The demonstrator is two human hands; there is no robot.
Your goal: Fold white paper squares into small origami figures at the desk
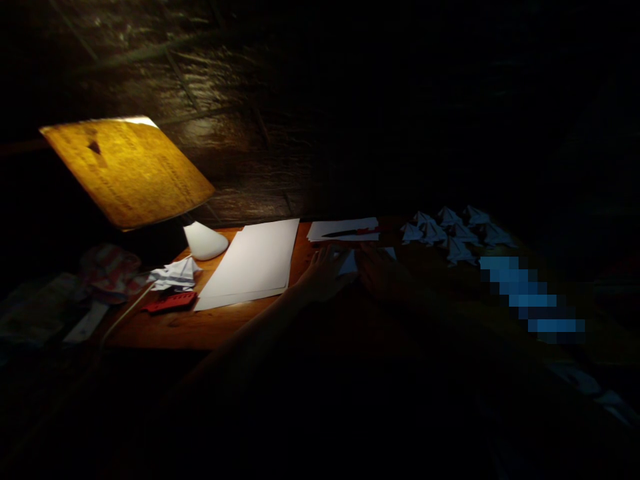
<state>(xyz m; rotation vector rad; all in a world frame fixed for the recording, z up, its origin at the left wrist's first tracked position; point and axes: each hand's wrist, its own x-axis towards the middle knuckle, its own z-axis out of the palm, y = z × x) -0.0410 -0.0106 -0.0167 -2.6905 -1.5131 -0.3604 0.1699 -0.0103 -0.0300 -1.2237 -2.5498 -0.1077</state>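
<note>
A wooden table (155,333) stands against a dark, rough wall (210,133) whose surface shines on the left. The room is mostly black; a lamp (130,173) with a yellow shade lights the large white sheets (255,260), just right of its base. Left of the sheets are a folded paper (175,273), a red object (173,303), a pale cord (127,311) and a dim checked cloth (110,270). Right of the sheets, at the table's far side, a knife (357,232) lies across some papers (317,233); well to the right sits a cluster of paper shapes (457,233).

A pixelated blue patch (530,297) hides whatever is nearer than the cluster. The forearms fade into shadow.

Just right of the sheets, the left hand (320,268) and right hand (377,270) rest at a small paper (347,262), partly covered by them. Each grip touches it, fingers forward; whether either is clamped, I cannot tell.
</note>
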